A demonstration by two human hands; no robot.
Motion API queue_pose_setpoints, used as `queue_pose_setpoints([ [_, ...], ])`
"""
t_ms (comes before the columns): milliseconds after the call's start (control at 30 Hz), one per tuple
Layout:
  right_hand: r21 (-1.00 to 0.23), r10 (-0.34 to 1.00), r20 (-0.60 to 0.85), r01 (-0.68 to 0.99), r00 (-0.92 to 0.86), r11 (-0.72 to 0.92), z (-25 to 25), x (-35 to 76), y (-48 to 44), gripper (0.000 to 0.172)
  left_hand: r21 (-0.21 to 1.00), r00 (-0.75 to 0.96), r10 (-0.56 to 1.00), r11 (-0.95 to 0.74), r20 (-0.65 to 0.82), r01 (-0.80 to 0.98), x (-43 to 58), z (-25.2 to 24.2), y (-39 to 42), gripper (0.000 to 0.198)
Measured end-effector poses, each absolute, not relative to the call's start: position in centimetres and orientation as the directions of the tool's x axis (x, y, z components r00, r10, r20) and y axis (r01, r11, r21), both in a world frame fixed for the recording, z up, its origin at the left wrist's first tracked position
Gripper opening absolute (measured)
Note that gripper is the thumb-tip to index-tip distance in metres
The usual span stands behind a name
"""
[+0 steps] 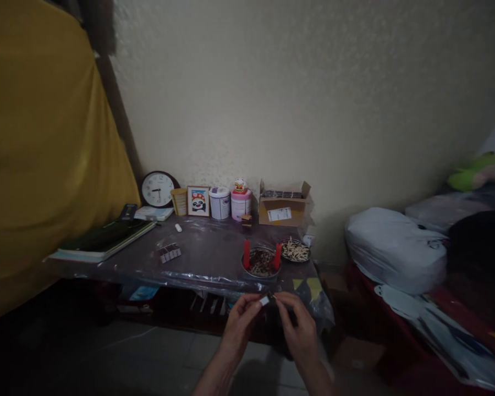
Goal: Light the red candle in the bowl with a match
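Observation:
My left hand [240, 322] is closed, with a small white-and-dark piece [264, 301] pinched between thumb and fingertips. Close beside it, the fingers of my right hand [299, 324] are pinched together around something tiny with a pale tip. What kind of thing that is cannot be made out. Both hands are held up just in front of the table's near edge. Beyond them on the table stands a round metal bowl [258, 274] with small dark bits inside and two red upright pieces at its rim. A dark plate [301, 259] heaped with short pale sticks is right of it.
An open cardboard box [280, 213] of packets stands by the wall. Left of it are a pink tub [241, 207], white tub [220, 204], framed panda picture [198, 202] and clock [157, 190]. A small banded pack [170, 252] lies on the plastic-covered table [214, 247].

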State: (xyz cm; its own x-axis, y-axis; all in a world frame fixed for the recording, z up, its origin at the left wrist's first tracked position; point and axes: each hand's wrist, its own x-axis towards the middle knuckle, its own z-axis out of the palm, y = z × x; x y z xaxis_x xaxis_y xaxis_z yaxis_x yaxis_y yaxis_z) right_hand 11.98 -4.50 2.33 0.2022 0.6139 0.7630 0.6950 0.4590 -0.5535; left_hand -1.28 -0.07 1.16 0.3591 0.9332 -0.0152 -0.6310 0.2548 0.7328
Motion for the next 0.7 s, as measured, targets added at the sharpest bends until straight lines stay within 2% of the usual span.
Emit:
queue_pose_setpoints([
  [267,-0.476,0.557,0.814,0.739,0.165,0.476,2.9,11.7,-4.4,0.013,0.730,0.351,0.935,0.272,-0.048,-0.627,-1.4,1.4,-0.3,0.023],
  [433,-0.443,0.468,0.862,0.736,0.194,0.511,4.3,11.2,-5.4,0.015,0.728,0.346,0.938,0.259,-0.032,-0.634,-1.4,1.5,-0.2,0.020],
  [567,-0.420,0.580,0.811,0.769,0.078,0.482,2.7,11.6,-4.7,0.017,0.727,0.350,0.937,0.250,-0.015,-0.640,-1.4,1.3,-0.1,0.020],
  [700,-0.540,0.605,0.755,0.764,0.252,0.355,0.9,12.9,-3.5,0.016,0.741,0.342,0.940,0.236,-0.009,-0.629,-1.5,1.3,-0.1,0.019],
])
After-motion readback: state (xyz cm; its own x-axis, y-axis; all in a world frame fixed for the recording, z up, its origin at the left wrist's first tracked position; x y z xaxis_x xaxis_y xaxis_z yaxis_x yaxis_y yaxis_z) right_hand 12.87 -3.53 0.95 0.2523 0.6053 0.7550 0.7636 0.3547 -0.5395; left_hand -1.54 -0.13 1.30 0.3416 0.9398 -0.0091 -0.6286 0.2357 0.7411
